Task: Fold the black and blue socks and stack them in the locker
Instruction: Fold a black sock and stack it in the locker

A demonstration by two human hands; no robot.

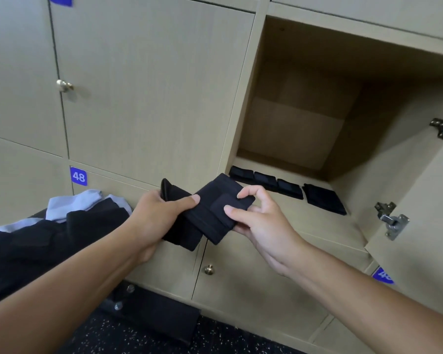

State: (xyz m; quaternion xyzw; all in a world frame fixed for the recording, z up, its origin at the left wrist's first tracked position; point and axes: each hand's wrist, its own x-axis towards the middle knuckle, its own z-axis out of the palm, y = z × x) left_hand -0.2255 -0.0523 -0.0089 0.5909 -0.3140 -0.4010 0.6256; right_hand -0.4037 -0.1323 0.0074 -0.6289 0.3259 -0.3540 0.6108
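Head view: the left hand (pixel 161 213) and right hand (pixel 261 215) hold a partly folded black fabric sock (pixel 207 213) before the open beige wooden locker (pixel 299 118), fingers curled and pinching its edges. 4 folded black socks (pixel 287 186) lie in a row on the locker floor. Unfolded black and light-blue socks (pixel 62 221) are heaped at left.

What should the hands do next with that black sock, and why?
Probably finish the fold: the left hand and right hand both hold the black sock, half folded. Folded black socks already lie in the open locker.
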